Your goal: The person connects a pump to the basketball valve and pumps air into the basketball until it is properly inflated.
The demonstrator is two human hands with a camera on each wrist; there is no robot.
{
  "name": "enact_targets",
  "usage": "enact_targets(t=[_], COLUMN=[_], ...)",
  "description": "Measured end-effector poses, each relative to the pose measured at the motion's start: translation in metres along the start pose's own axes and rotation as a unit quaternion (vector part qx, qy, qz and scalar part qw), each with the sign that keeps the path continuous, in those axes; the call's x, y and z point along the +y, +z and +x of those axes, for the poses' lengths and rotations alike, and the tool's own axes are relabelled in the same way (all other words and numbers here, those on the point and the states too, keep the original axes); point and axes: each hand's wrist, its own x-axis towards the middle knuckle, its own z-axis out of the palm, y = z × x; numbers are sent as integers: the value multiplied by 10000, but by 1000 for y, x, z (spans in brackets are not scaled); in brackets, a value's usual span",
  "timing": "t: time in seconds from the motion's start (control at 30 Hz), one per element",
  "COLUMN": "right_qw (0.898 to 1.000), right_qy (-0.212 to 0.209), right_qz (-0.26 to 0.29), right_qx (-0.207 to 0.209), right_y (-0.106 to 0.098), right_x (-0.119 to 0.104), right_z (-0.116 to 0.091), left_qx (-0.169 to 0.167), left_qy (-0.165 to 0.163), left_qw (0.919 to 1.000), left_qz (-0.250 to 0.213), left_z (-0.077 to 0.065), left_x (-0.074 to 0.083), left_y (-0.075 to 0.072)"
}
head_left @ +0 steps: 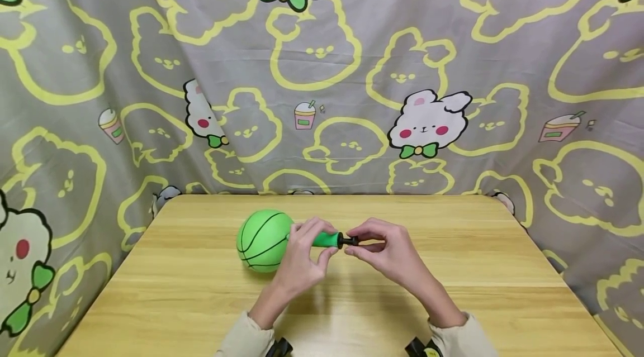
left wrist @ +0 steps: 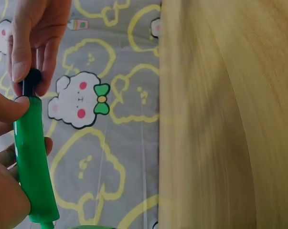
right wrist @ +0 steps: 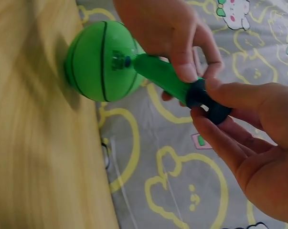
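Observation:
A green ball (head_left: 263, 241) with black seam lines rests on the wooden table, left of both hands. My left hand (head_left: 303, 259) grips the green barrel of a small hand pump (head_left: 327, 240), thumb and fingers on opposite sides near its black collar. The pump's front end points at the ball; in the right wrist view, the barrel (right wrist: 160, 76) meets a dark blue piece at the ball's surface. With thumb and fingertips, my right hand (head_left: 391, 251) pinches the black pump handle (left wrist: 31, 78), whose short dark shaft shows beyond the collar.
The light wooden table (head_left: 483, 267) stretches out on both sides of the hands. A grey curtain (head_left: 352, 144) with yellow outlines and white cartoon animals hangs behind and beside it. Dark straps with devices (head_left: 279, 347) sit at the cuffs of the pale sleeves.

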Motion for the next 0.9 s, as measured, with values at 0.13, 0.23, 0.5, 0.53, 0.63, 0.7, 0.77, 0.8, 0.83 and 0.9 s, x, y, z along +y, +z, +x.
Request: enact_targets(t=[0.13,0.23,0.5,0.53,0.63,0.7,0.77,0.8,0.83,0.9], right_qw=[9999,9998,9998,9998,9998,9998,9998,9998,9998,9998], right_qy=[-26,-44,9,16,23,36,61,72,83,74], right_qz=[-130,-200,-191,-182,-182,-189,-189,-181,-174,-158], right_qx=[-67,-79,-63,-56,-42,-37,-39,-33,-17,55], right_y=[-9,-17,-40,-43,-52,-56,-59,-59,-59,-58], right_x=[-5,-8,-10,-10,-11,-12,-13,-13,-13,-13], right_z=[1,0,-5,-5,-8,-8,-9,-9,-9,-8], left_qx=[140,195,307,330,376,393,423,440,447,469], left_qy=[72,59,-22,-46,-98,-97,-81,-71,-63,-44], left_qw=[9999,9998,9995,9994,9992,9992,9991,9990,9990,9989], left_qz=[48,65,76,74,38,35,28,25,37,54], left_z=[-1,-1,1,1,1,2,3,3,3,4], left_x=[-4,-8,-11,-11,-12,-13,-14,-14,-14,-14], left_y=[-3,-7,-13,-14,-18,-19,-19,-19,-19,-19])
